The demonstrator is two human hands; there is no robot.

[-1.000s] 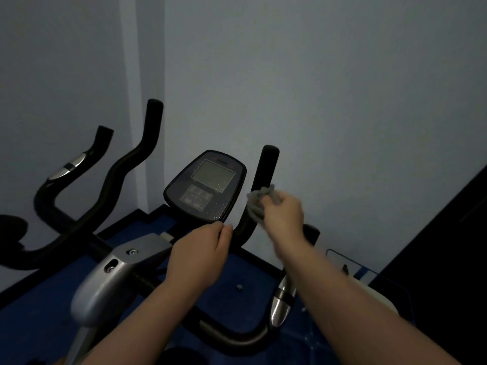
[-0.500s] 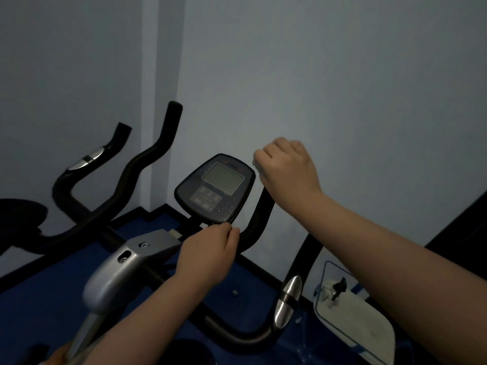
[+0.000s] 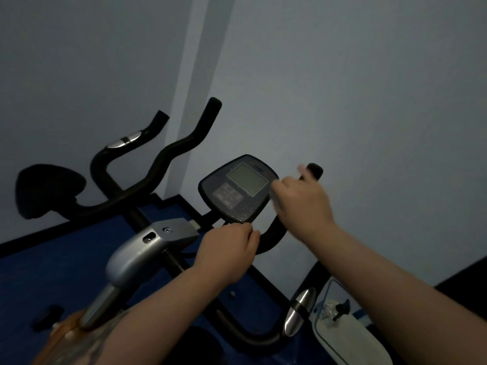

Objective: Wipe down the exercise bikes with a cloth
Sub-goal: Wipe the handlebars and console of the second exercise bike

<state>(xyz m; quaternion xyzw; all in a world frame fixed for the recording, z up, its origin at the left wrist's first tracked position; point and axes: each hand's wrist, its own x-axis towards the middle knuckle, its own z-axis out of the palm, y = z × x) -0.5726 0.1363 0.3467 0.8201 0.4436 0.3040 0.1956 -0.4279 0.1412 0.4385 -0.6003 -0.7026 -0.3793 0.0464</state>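
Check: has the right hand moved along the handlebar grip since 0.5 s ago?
Yes. The right hand has slid down the right handlebar grip: it covered the grip's tip before, and now the tip shows above it, beside the console.

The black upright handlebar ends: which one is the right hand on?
The black handlebar end nearest the grey display console: the right hand is wrapped just below its tip. The other two stand untouched, further left.

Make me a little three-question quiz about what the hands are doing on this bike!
1. True or false: the left hand holds the bike just below the dark oval console with the grey screen.
2. The blurred right hand is on: A) the black saddle B) the upright black handlebar grip C) the floor
3. What colour is the floor?

Key: 1 true; 2 B; 3 blue.
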